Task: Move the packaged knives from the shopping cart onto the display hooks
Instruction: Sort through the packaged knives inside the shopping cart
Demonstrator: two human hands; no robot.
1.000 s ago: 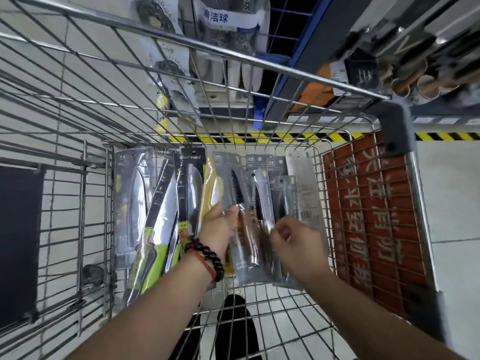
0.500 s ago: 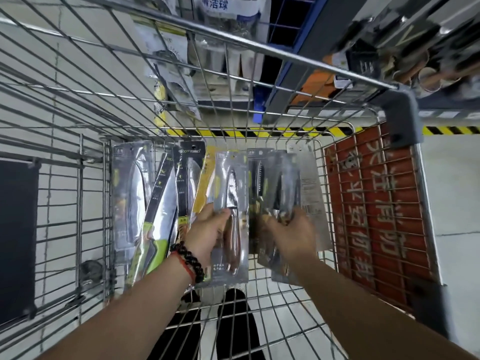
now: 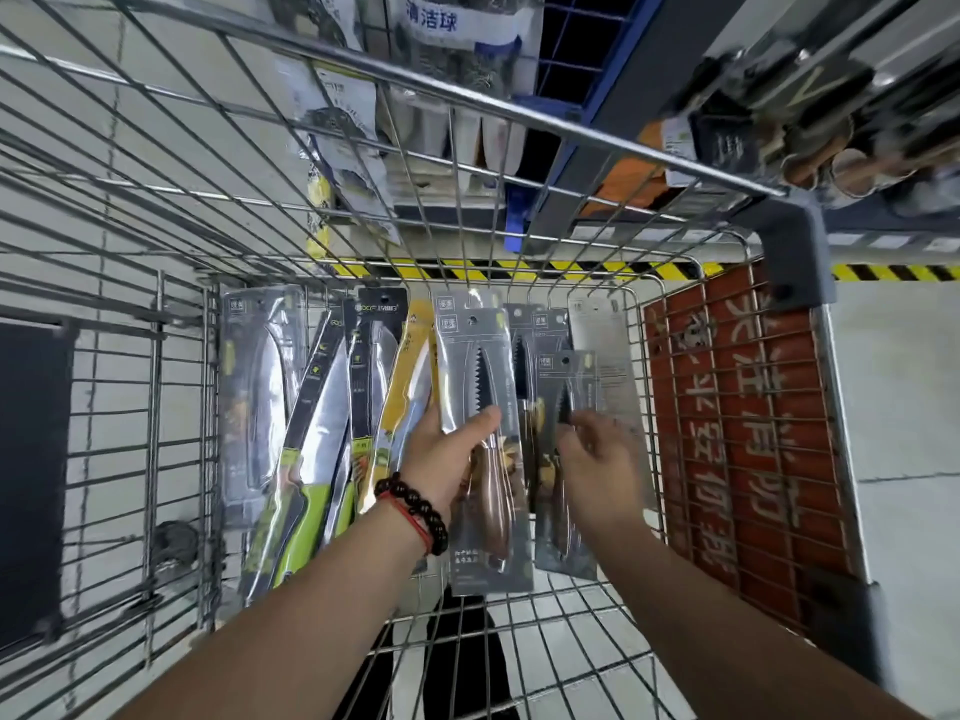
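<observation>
We see the packaged knives lying in a loose fan on the wire floor of the shopping cart [image 3: 613,662], their hang-hole ends pointing away from us toward the far wall. Counting is uncertain because the packs overlap, but we make out about nine: one grey pack [image 3: 260,397] at the far left, two green-handled knives [image 3: 311,459] leaning against each other, one black-topped pack [image 3: 375,366], one yellow pack [image 3: 410,376], and a cluster of silvery packs on the right. Our left hand [image 3: 447,459] grips one of these, a serrated knife with a wooden handle [image 3: 480,433], thumb laid across its clear front and fingers behind it, the pack raised a little above the others. Our right hand [image 3: 597,459] pinches a second, smaller serrated knife pack [image 3: 566,387] just beside the first, the fingertips closed on its edge. Behind these two lie at least two more dark-backed packs and one plain silver card [image 3: 608,345]. On the left wrist sit two bands, a dark beaded bracelet [image 3: 415,506] and a red cord [image 3: 410,517]. One red plastic flap [image 3: 737,433] with white characters forms the cart's right side. Beyond the far wall we see a yellow-and-black floor stripe [image 3: 519,270] and hanging goods on a store display [image 3: 457,70].
</observation>
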